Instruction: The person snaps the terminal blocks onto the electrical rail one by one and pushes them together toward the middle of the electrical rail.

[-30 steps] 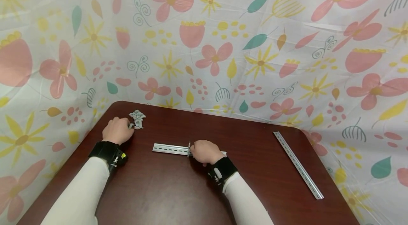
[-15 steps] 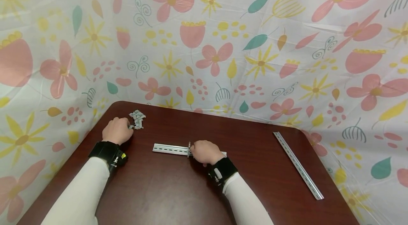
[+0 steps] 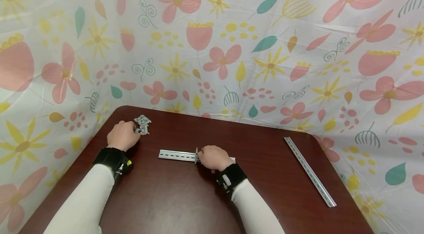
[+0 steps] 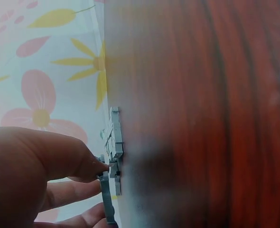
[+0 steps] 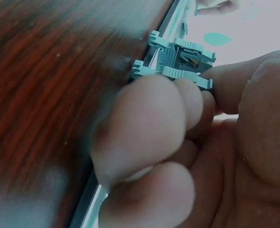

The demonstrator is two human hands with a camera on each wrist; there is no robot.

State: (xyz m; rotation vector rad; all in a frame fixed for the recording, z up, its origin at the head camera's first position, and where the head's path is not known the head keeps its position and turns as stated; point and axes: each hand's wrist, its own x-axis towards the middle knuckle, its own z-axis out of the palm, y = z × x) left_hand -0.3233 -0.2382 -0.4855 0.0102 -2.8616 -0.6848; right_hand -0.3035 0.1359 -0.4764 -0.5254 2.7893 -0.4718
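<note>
My left hand (image 3: 124,136) is at the far left of the table, beside a small pile of grey DIN-rail terminal blocks (image 3: 142,119). In the left wrist view its thumb and fingers pinch one thin grey terminal block (image 4: 107,202), close against the others (image 4: 114,135). Near the middle, my right hand (image 3: 214,158) lies over a slotted metal DIN rail (image 3: 177,155), hiding part of its right half. In the right wrist view its curled fingers grip grey terminal blocks (image 5: 185,56) seated across the rail; the fingers partly cover them.
A second, longer slotted DIN rail (image 3: 309,171) lies slantwise on the right side of the dark brown table (image 3: 265,190). A flower-printed cloth (image 3: 232,24) hangs behind the table's back edge and along its sides.
My left hand has shifted very slightly right, toward the pile of terminal blocks. The right hand and both rails have stayed where they were.
</note>
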